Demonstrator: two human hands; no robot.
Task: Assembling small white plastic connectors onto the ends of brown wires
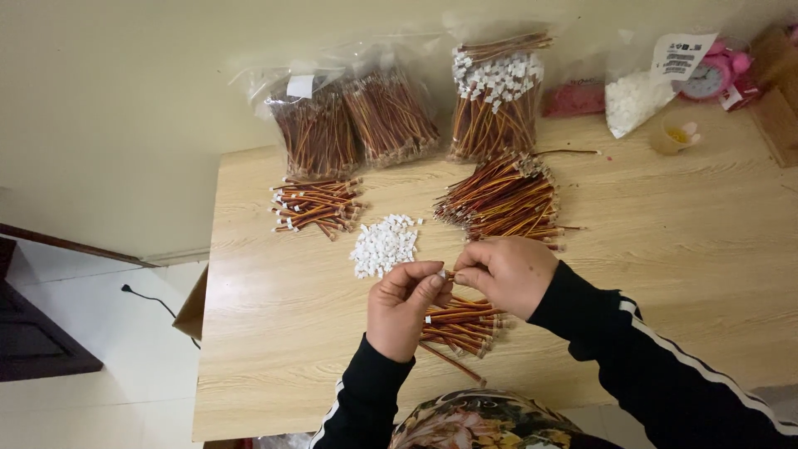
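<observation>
Over the near edge of the wooden table (274, 349), seen from the head camera, the left hand (405, 308) pinches a small white connector (440, 272) between thumb and fingertips. The right hand (507, 274) meets it, fingers closed on thin red-and-yellow wires (450, 276) at the connector. A bundle of finished wires (461, 324) lies just beneath both hands. A heap of white connectors (382, 244) sits near, with a large wire pile (503, 198) and bagged wires (495, 96) beyond.
</observation>
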